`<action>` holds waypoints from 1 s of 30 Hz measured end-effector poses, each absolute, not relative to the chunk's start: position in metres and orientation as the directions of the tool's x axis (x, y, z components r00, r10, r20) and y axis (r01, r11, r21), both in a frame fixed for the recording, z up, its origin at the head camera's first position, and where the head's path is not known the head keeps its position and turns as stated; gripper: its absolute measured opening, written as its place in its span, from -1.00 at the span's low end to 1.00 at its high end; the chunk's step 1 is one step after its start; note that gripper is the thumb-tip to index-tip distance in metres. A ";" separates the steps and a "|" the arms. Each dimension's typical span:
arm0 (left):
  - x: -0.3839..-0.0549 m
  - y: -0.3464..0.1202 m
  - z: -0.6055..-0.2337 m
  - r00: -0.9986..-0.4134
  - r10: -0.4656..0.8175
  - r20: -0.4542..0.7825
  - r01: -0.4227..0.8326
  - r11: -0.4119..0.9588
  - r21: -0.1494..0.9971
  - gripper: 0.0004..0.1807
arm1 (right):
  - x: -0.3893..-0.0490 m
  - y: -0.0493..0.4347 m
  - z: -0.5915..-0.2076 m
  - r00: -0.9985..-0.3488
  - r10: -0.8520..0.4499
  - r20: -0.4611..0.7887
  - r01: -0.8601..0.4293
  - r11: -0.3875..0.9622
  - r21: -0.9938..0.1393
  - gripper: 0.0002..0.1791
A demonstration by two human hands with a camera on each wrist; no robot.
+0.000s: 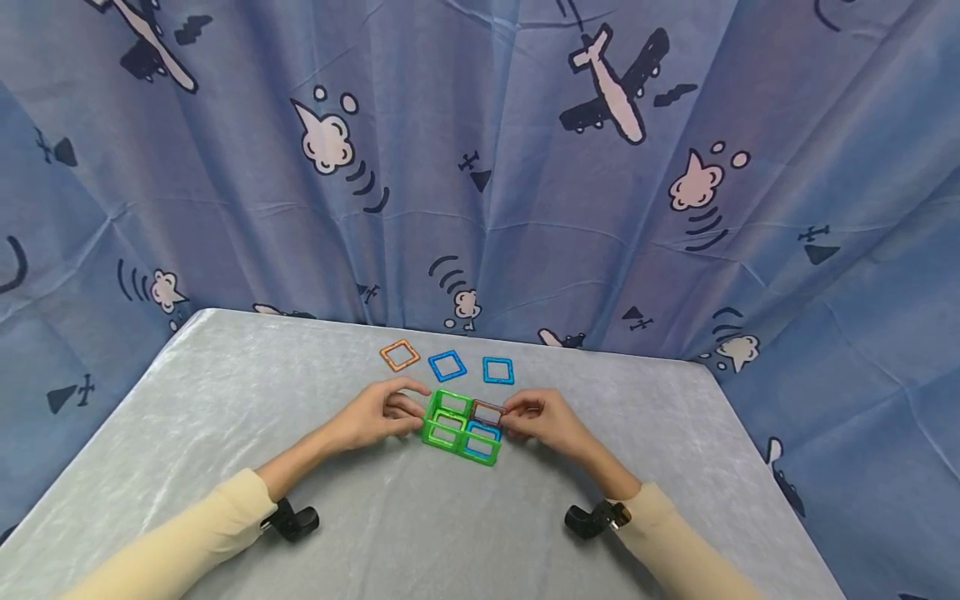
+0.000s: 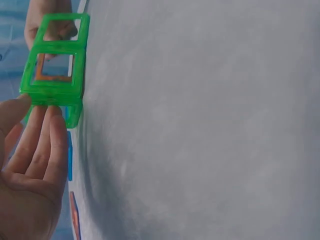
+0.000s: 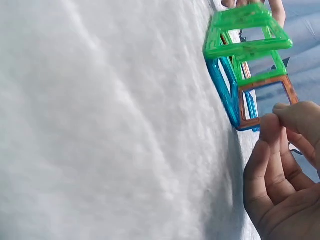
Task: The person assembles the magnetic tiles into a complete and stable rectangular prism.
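Observation:
A structure of square magnetic tiles, mostly green with blue pieces, stands on the table. My left hand holds its left side, thumb near one corner and fingertips against the green wall, as the left wrist view shows. On the right, my right hand pinches the edge of an orange-brown tile between thumb and index finger. That tile stands upright beside a green tile and over a blue tile. The other right fingers curl below the pinch.
Behind the structure lie an orange tile, a blue tile and a lighter blue tile. A pale cloth covers the table. At its far edge hangs a blue patterned curtain.

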State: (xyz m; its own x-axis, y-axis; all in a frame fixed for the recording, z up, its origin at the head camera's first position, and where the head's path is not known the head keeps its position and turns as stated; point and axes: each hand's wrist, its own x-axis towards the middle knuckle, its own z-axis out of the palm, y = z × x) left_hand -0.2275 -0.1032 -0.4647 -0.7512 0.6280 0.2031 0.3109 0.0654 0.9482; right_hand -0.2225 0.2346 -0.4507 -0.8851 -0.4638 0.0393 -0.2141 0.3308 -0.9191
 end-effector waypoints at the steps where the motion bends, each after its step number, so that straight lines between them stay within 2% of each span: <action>1: -0.226 -0.103 -0.465 -0.749 0.631 0.204 0.312 0.064 0.948 -0.54 | -0.224 0.234 -0.451 -0.884 -0.466 0.036 -0.216 0.339 -0.916 -0.80; 11: -0.214 -0.100 -0.464 -0.757 0.629 0.175 0.280 0.071 0.957 -0.50 | -0.238 0.232 -0.451 -0.874 -0.482 0.062 -0.259 0.354 -0.898 -0.87; 19: -0.212 -0.099 -0.463 -0.762 0.618 0.193 0.298 0.071 0.952 -0.50 | -0.243 0.237 -0.453 -0.858 -0.508 0.067 -0.278 0.351 -0.894 -0.85; 30: -0.214 -0.097 -0.467 -0.834 0.510 0.211 0.313 0.122 0.942 -0.48 | -0.260 0.251 -0.455 -0.885 -0.452 0.115 -0.303 0.370 -0.878 -0.72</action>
